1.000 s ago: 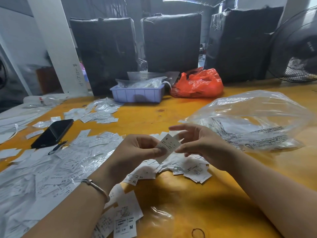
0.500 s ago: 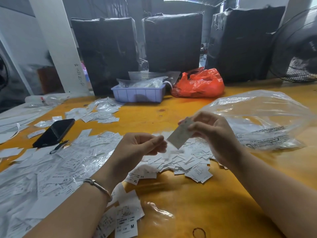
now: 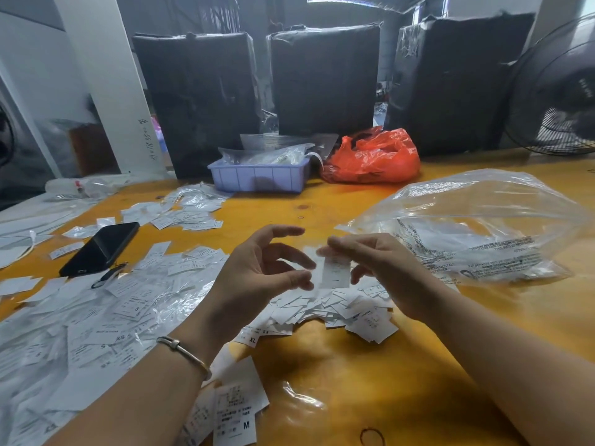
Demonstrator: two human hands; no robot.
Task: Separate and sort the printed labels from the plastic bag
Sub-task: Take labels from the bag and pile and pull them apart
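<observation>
My right hand (image 3: 386, 272) pinches the top of one small white printed label (image 3: 336, 273), which hangs down above the table, blurred. My left hand (image 3: 257, 278) is just left of it, fingers spread and loosely curved, thumb tip close to the label's edge and holding nothing. Below both hands lies a heap of loose labels (image 3: 354, 313). The clear plastic bag (image 3: 483, 226), printed with black text, lies puffed up to the right. A wide spread of labels (image 3: 96, 317) covers the table's left side, and a label marked M (image 3: 235, 413) lies near my left forearm.
A black phone (image 3: 99, 247) lies at the left among labels, with another label group (image 3: 186, 214) behind it. A blue tray (image 3: 257, 180) and a red bag (image 3: 373, 156) stand at the back before black wrapped bundles (image 3: 322, 78). A fan (image 3: 560, 91) is far right.
My left hand let go of the label and opened its fingers. My right hand lifted the label away, then brought it back down toward the left hand, now hanging vertically.
</observation>
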